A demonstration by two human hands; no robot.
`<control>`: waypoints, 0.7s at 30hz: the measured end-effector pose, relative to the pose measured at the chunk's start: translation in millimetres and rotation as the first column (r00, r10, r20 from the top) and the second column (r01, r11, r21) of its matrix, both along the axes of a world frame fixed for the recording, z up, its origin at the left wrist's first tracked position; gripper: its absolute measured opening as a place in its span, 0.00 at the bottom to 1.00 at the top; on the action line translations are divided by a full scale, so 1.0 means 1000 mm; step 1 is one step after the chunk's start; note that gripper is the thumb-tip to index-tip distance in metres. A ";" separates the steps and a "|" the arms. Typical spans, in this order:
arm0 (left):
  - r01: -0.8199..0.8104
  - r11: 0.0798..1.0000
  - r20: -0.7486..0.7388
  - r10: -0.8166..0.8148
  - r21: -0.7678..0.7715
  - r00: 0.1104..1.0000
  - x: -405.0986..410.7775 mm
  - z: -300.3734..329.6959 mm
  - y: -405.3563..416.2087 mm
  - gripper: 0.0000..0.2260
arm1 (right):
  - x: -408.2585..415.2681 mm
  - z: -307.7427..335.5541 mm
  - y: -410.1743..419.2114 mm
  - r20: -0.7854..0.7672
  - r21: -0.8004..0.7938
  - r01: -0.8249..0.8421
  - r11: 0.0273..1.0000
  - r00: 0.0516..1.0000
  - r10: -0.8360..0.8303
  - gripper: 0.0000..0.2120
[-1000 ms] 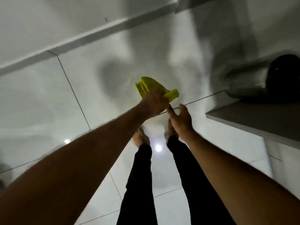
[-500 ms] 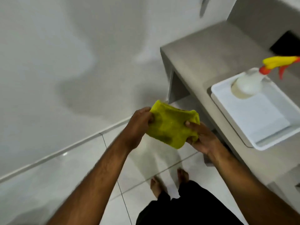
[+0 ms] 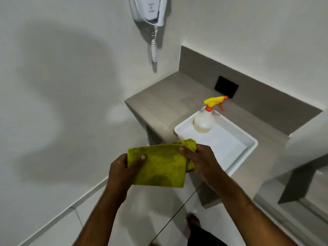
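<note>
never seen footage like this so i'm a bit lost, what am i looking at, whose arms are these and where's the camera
There is no machine here. A person wears a wide-angle camera on the head, looking forward and down, so the two bare arms are their own. The left hand and right hand both grip a yellow-green cloth, held in the air near a grey counter. On the counter sits a white tray with a spray bottle standing in its far corner. A white handset with a coiled cord hangs on the wall.

Cloth (image 3: 158, 166) yellow-green; tray (image 3: 248, 150) white; sprayer head (image 3: 213, 101) yellow, orange.
</note>
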State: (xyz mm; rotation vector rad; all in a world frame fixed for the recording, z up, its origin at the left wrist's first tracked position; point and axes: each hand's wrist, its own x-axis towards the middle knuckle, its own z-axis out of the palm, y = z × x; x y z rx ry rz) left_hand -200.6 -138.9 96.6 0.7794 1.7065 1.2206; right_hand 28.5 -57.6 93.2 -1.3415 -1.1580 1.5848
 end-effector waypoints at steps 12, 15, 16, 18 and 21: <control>0.355 0.922 0.240 -0.313 -0.153 0.919 0.165 -0.032 0.102 0.12 | 0.164 -0.007 0.112 0.569 -0.058 -0.142 0.988 0.809 0.150 0.21; 0.285 0.927 0.230 -0.231 -0.243 0.945 0.199 -0.043 0.128 0.16 | 0.179 -0.020 0.140 0.701 0.022 -0.203 0.979 0.702 0.129 0.21; 0.262 0.924 0.211 -0.207 -0.280 0.955 0.207 -0.047 0.133 0.16 | 0.183 -0.026 0.147 0.737 0.042 -0.225 0.973 0.664 0.122 0.21; 0.264 0.904 0.183 -0.212 -0.336 0.960 0.218 -0.053 0.141 0.14 | 0.188 -0.042 0.155 0.788 0.054 -0.266 0.963 0.604 0.122 0.21; 0.300 0.873 0.138 -0.268 -0.384 0.954 0.225 -0.058 0.149 0.13 | 0.187 -0.061 0.160 0.809 0.047 -0.302 0.952 0.571 0.141 0.20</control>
